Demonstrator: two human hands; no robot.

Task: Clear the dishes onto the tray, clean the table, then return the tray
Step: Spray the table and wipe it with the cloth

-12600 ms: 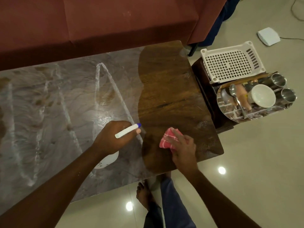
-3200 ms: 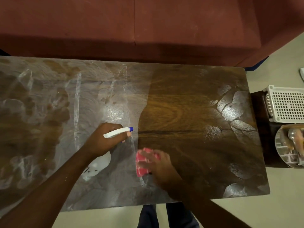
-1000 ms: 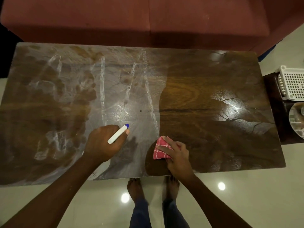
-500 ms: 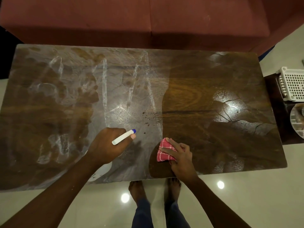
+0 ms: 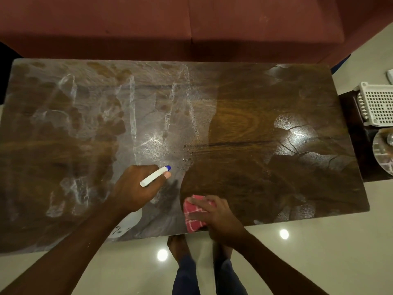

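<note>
My left hand (image 5: 136, 188) grips a white spray bottle (image 5: 154, 175) with a blue nozzle, held over the near middle of the wooden table (image 5: 244, 128). Its round body (image 5: 128, 223) shows below my wrist. My right hand (image 5: 214, 216) presses a folded pink checked cloth (image 5: 192, 215) onto the table near the front edge. The table's left half is covered in whitish streaks, and the right half looks dark and glossy. Small droplets lie just ahead of the nozzle. The round tray (image 5: 382, 152) shows only partly at the right edge.
A red-brown sofa (image 5: 191, 24) runs along the table's far side. A white perforated basket (image 5: 377, 104) stands on a dark side table (image 5: 359, 145) to the right, beside the tray. My bare feet stand on the glossy floor below the table's front edge.
My right hand has drawn the cloth toward the front edge, leaving a rounded wiped patch. More droplets lie ahead of the nozzle than one second ago. My left hand has barely moved.
</note>
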